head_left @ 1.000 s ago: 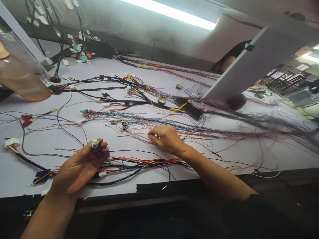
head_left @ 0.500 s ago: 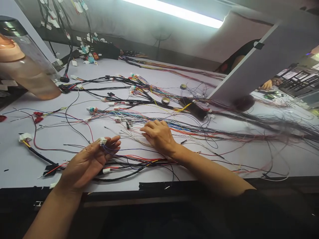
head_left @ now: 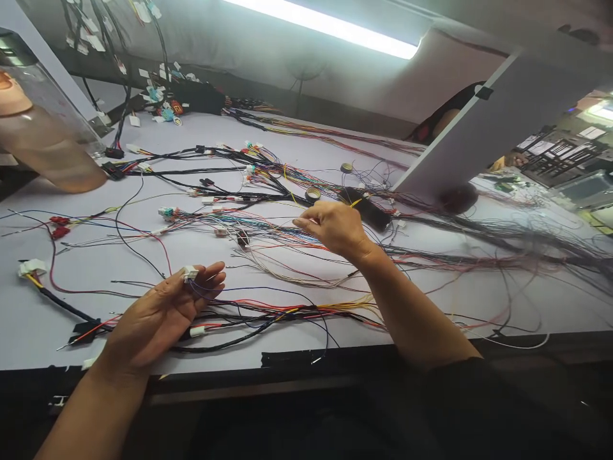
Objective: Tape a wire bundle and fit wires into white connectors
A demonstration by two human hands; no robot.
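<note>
My left hand (head_left: 156, 322) is palm up near the table's front edge, with a white wire connector (head_left: 190, 273) held between thumb and fingers. Thin blue wires run out of that connector toward the right. My right hand (head_left: 338, 230) hovers above the colored wires in the middle of the table, thumb and fingers pinched together. Whatever lies between its fingertips is too small to make out. Below it run loose white wires (head_left: 268, 271). A taped wire bundle (head_left: 239, 345) lies beside my left hand.
A bottle (head_left: 57, 153) stands at the left. Wire harnesses (head_left: 186, 170) spread over the table, with tape rolls (head_left: 313, 194) and a dark flat object (head_left: 368, 211) among them. A white panel (head_left: 454, 128) rises at the right. Another person's hand (head_left: 514, 160) is beyond it.
My right hand has moved right and away from me, rising off the loose white wires. My left hand keeps the white connector in nearly the same place; the view has shifted slightly.
</note>
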